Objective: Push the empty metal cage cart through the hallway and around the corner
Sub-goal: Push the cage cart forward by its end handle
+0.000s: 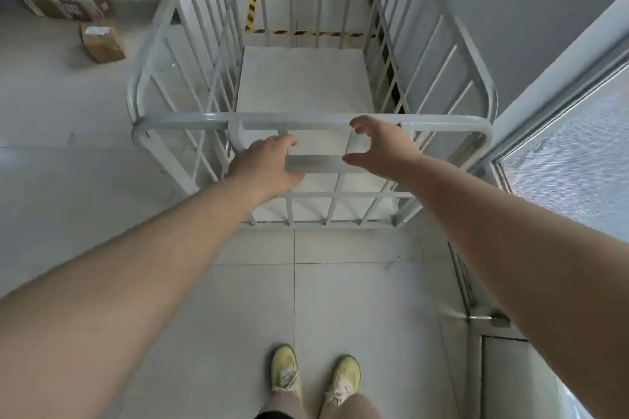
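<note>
The pale grey barred metal cage cart [306, 85] stands on the tiled floor [85, 180] before the person's yellow shoes [284, 371]; two brown cardboard boxes [102, 41] lie left of it, a glass door [575, 160] right

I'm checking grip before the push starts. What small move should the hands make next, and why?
Probably close the right hand onto the top rail of the cage cart. Its fingers are spread open just short of the rail, while the left hand already rests at the rail, so neither grip looks firm enough to push.
</note>
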Available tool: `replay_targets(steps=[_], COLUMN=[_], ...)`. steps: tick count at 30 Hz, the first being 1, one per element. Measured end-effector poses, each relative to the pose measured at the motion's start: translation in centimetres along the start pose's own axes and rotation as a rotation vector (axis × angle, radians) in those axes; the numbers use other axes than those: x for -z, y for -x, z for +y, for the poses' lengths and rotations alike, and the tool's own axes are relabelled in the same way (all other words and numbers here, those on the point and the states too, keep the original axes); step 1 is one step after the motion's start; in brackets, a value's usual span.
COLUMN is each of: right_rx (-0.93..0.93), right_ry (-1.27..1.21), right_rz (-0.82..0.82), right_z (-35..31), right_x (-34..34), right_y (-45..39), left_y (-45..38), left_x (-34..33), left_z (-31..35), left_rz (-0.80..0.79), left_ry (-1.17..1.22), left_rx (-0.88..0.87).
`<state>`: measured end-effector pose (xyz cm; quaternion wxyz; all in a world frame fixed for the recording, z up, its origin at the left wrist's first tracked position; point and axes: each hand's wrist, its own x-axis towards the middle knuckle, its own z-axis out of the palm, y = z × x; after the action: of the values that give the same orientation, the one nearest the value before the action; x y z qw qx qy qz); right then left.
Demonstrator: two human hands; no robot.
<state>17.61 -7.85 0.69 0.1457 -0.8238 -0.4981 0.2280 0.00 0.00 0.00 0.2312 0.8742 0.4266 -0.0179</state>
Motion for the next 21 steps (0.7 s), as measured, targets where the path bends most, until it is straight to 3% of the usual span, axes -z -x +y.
replay_targets(steps=[7, 12, 15, 21], right_rx=[-0.049, -0.026, -0.005, -0.054], right_ry=[0.174, 0.316, 0.472, 0.57], right_rz=[-0.1, -0.04, -0.078, -0.17], right_z=[2.7, 3.1, 2.9, 2.8], right_x=[-4.3, -5.0, -4.6, -4.3], right_y=[-2.1, -3.5, -4.2, -5.9], left_y=[-3.3, -5.5, -7.0, -8.3], left_x=[-5.0, -6.3, -5.6, -4.2], left_z=[-0.9, -1.9, -2.4, -2.3], left_rz=[-0.015, 0.003, -0.094, -0.19], left_ry=[-0.141, -0.199, -0.119, -0.015], left_rx=[-0.002, 0.035, 0.14, 0.153])
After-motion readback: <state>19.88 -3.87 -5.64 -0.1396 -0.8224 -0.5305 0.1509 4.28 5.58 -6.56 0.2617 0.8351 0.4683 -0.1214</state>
